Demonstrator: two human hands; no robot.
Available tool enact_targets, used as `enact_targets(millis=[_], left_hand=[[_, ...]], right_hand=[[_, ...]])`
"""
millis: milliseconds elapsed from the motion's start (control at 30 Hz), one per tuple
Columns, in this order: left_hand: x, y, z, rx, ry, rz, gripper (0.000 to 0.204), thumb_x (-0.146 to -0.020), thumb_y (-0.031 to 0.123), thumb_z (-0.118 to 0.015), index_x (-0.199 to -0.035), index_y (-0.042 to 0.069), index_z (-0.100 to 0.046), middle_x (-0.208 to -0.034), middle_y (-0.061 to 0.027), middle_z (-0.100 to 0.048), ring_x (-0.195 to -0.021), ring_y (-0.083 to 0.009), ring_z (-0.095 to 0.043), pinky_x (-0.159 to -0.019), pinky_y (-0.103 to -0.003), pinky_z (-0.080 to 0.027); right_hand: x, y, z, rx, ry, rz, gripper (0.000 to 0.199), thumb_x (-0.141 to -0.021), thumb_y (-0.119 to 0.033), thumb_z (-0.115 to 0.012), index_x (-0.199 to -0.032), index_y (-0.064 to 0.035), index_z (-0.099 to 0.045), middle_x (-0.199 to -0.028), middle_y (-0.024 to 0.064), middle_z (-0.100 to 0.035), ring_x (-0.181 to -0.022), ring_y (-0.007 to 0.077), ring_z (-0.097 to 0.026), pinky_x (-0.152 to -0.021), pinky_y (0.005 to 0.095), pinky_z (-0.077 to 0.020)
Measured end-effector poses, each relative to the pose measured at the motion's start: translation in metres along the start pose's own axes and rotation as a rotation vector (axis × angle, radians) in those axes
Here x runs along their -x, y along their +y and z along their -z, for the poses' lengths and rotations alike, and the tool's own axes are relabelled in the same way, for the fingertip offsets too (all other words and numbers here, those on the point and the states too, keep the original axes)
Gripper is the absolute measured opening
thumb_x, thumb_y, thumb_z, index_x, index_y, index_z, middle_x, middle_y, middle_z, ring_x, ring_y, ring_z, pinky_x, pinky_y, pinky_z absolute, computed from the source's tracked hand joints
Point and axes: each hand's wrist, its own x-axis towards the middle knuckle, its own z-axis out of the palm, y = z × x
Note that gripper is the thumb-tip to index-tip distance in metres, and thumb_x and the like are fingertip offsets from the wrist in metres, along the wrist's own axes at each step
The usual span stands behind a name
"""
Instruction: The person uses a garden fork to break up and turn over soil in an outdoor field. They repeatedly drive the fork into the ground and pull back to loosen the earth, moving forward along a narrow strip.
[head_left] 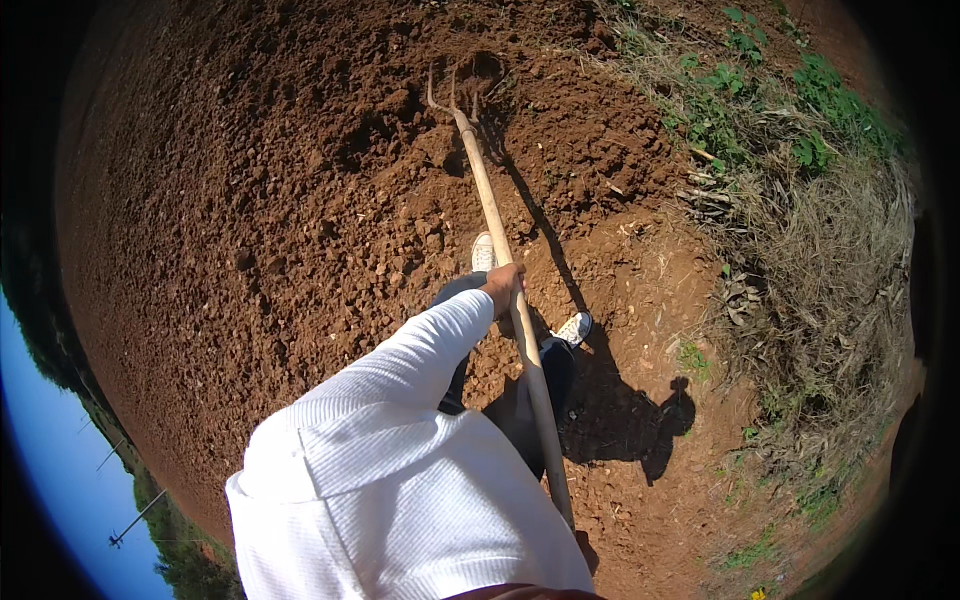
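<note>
My left hand [503, 287], at the end of a white ribbed sleeve, is closed around the middle of a long pale wooden handle. The handle belongs to a long-handled fork [489, 205] with thin curved metal tines. Those tines lie at the far end, over a dug hollow in loose reddish-brown soil [330, 215], and how deep they sit is hard to make out. Towards me the handle runs down past my right side. A small shaded part of my right hand [587, 551] shows beside the handle's near end; my body hides its fingers.
My feet in white shoes [573, 329] stand astride the handle on the soil. Dry grass and straw [800, 260] with green weeds [815, 95] border the right side. Cloddy soil spreads left. A dark shadow [630, 420] falls right of my legs. Poles [137, 518] stand far left.
</note>
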Motion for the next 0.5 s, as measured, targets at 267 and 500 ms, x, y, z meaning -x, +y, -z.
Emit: enact_targets(millis=[267, 500], left_hand=[[0.104, -0.119, -0.066, 0.328, -0.286, 0.317, 0.017, -0.078, 0.019, -0.053, -0.066, 0.008, -0.045, -0.059, -0.0047, -0.048, -0.053, -0.0203, -0.053, -0.057, -0.036, -0.051], [0.181, -0.159, -0.146, 0.567, -0.577, 0.591, 0.029, -0.077, 0.025, -0.062, -0.091, 0.006, -0.044, -0.076, -0.0059, -0.051, -0.072, -0.0244, -0.059, -0.073, -0.045, -0.052]], right_hand=[[0.027, 0.121, 0.140, 0.234, 0.354, -0.202, 0.034, -0.077, -0.038, -0.057, -0.098, -0.0114, -0.055, -0.086, 0.0151, -0.061, -0.080, 0.0340, -0.060, -0.067, 0.0450, -0.0474], [0.111, 0.138, 0.329, 0.938, 0.809, -0.068, 0.049, -0.070, -0.047, -0.062, -0.098, -0.0062, -0.060, -0.089, 0.0191, -0.062, -0.082, 0.0361, -0.060, -0.072, 0.0446, -0.0472]])
